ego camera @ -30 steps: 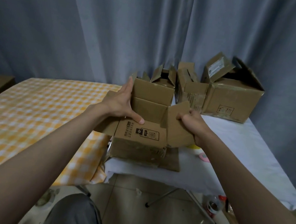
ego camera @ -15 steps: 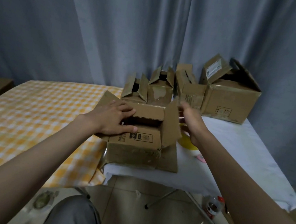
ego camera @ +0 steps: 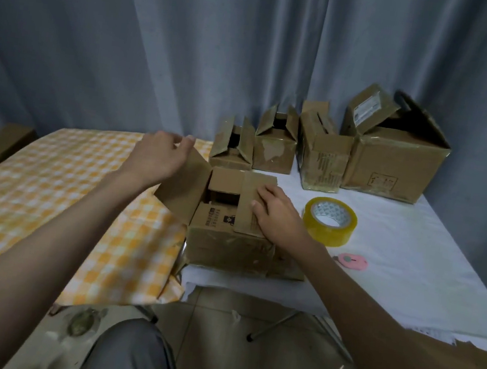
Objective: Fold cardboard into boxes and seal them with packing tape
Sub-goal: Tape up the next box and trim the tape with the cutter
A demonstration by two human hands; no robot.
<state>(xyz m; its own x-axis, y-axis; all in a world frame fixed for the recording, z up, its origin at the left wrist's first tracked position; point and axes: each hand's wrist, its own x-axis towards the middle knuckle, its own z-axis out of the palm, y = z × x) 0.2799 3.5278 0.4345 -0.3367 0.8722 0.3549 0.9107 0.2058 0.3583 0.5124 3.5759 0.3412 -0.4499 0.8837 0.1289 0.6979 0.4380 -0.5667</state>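
Cardboard box (ego camera: 228, 244) sits at the near edge of the white-covered worktop (ego camera: 410, 268), its top partly closed. Your right hand (ego camera: 278, 216) presses the right flap (ego camera: 253, 204) flat with fingers straight. Your left hand (ego camera: 159, 157) is at the raised left flap (ego camera: 182, 188), fingers loosely curled; whether they hold it cannot be told. Just right of the box lies the tape roll (ego camera: 329, 221), then a small pink cutter (ego camera: 351, 260).

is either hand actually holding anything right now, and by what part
The left hand holds the box's left flap at its top edge. The right hand only presses flat on the folded right flap.
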